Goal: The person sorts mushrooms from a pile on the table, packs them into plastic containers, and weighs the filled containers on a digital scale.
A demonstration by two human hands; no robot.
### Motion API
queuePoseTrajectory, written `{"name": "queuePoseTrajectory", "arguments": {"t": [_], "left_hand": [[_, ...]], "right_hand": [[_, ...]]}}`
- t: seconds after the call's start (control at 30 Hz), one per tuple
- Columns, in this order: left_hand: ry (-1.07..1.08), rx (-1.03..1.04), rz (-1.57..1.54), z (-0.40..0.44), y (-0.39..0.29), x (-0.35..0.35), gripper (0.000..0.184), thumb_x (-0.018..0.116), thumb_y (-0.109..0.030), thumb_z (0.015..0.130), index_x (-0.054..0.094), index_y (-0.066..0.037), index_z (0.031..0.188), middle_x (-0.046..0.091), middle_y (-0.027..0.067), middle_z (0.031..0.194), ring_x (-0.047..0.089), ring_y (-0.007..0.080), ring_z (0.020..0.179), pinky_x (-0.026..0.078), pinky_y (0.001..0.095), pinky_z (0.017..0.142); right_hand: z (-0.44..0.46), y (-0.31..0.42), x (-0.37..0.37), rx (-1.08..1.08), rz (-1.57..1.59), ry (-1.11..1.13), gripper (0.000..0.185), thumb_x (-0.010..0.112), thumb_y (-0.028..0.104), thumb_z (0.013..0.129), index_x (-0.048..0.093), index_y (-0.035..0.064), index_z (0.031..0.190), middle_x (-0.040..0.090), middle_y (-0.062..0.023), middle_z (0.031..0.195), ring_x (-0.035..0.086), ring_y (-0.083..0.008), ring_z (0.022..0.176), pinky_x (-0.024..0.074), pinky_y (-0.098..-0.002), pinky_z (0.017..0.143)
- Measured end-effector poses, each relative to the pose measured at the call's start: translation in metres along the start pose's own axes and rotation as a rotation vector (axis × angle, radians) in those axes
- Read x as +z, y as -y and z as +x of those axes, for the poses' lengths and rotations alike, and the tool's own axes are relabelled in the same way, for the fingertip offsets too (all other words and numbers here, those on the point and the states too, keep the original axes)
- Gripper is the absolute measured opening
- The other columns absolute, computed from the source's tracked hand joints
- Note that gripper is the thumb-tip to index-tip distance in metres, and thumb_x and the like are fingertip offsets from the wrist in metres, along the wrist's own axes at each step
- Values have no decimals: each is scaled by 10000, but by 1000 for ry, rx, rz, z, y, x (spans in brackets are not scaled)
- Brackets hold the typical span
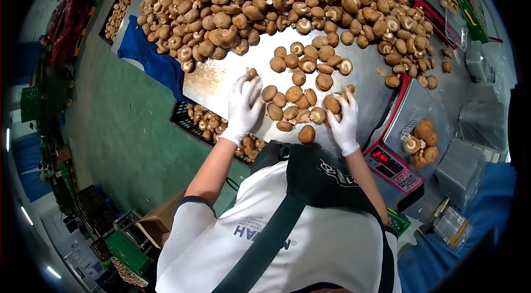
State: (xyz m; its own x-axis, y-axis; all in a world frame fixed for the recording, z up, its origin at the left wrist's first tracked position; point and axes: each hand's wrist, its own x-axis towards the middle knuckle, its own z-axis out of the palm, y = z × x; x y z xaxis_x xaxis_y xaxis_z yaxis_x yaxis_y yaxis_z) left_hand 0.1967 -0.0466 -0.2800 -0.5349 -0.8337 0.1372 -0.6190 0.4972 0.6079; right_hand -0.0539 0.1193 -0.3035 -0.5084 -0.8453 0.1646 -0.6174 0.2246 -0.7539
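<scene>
My left hand (pixel 243 106), in a white glove, is over the metal table (pixel 210 85), its fingers bent around a small brown mushroom (pixel 251 73) at the fingertips. My right hand (pixel 345 126), gloved too, curls round a shiitake mushroom (pixel 332 104), and a second one shows by its fingertips. Between the hands lies a loose group of shiitake mushrooms (pixel 294 94), some caps up, some with stems showing. One larger mushroom (pixel 306 134) sits near the table's front edge.
A big heap of mushrooms (pixel 221 19) covers the back of the table. On the right stands a red scale (pixel 387 155) with several mushrooms (pixel 425 141) in a clear container. A black crate (pixel 185 117) of mushrooms is below the front edge; clear plastic boxes (pixel 462 166) lie right.
</scene>
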Motion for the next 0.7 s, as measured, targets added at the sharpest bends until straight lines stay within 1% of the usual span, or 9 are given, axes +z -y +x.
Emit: {"name": "queuePoseTrajectory", "arguments": {"t": [0.13,0.17,0.27,0.3,0.43,0.53,0.63,0.67,0.7], "left_hand": [[270,217,96,-6,1,7,495,644,-119,818,577,-125,1308,485,156,1394,436,363,1306,345,475,1099],[322,165,-8,-5,3,9,504,594,-90,826,560,-125,1327,476,154,1409,433,354,1317,342,454,1106],[342,251,3,2,15,7,534,562,-49,805,553,-116,1334,471,155,1415,434,346,1320,346,435,1108],[280,258,11,3,14,4,543,558,-41,782,561,-108,1321,493,149,1389,457,338,1293,358,428,1095],[356,314,-43,-4,12,-18,487,639,-103,773,605,-91,1259,574,135,1218,531,326,1149,420,431,1013],[422,279,-78,-17,11,-8,519,742,-212,771,602,-90,1255,571,120,1152,533,320,1139,423,417,1003],[366,144,-196,-21,19,10,461,740,-136,781,611,-57,1216,566,135,1135,585,329,1043,477,377,926],[351,89,-255,-19,18,11,446,735,-115,785,612,-50,1208,564,141,1133,595,333,1023,489,370,909],[300,28,-286,-21,16,11,394,719,-102,824,612,-23,1194,581,124,1083,617,275,990,506,348,866]], "right_hand": [[-34,-13,1,91,108,-56,518,739,80,784,547,54,1264,428,-187,1423,430,-368,1305,360,-427,1102],[-39,-12,0,112,154,-86,530,739,81,785,535,49,1273,429,-192,1418,436,-367,1298,357,-428,1103],[-45,-10,-4,65,36,-33,515,740,93,783,546,47,1257,441,-204,1396,456,-368,1272,364,-428,1090],[-39,5,-10,14,-136,-55,478,732,89,771,579,52,1222,489,-194,1346,492,-371,1208,388,-424,1039],[-10,42,-8,-208,-66,108,411,730,100,746,641,69,1147,617,-103,1136,558,-303,1046,404,-435,926],[9,76,20,-318,-189,367,292,721,125,776,685,94,1063,642,-70,1027,578,-270,991,434,-381,859],[21,71,42,-280,-317,510,276,735,164,778,694,107,1045,638,-64,990,585,-252,989,444,-377,855],[22,69,44,-246,-244,455,285,741,170,775,692,102,1048,635,-69,979,588,-254,977,450,-378,848],[22,66,45,-210,-170,403,294,748,175,772,691,97,1050,632,-73,967,592,-256,966,457,-379,841]]}}
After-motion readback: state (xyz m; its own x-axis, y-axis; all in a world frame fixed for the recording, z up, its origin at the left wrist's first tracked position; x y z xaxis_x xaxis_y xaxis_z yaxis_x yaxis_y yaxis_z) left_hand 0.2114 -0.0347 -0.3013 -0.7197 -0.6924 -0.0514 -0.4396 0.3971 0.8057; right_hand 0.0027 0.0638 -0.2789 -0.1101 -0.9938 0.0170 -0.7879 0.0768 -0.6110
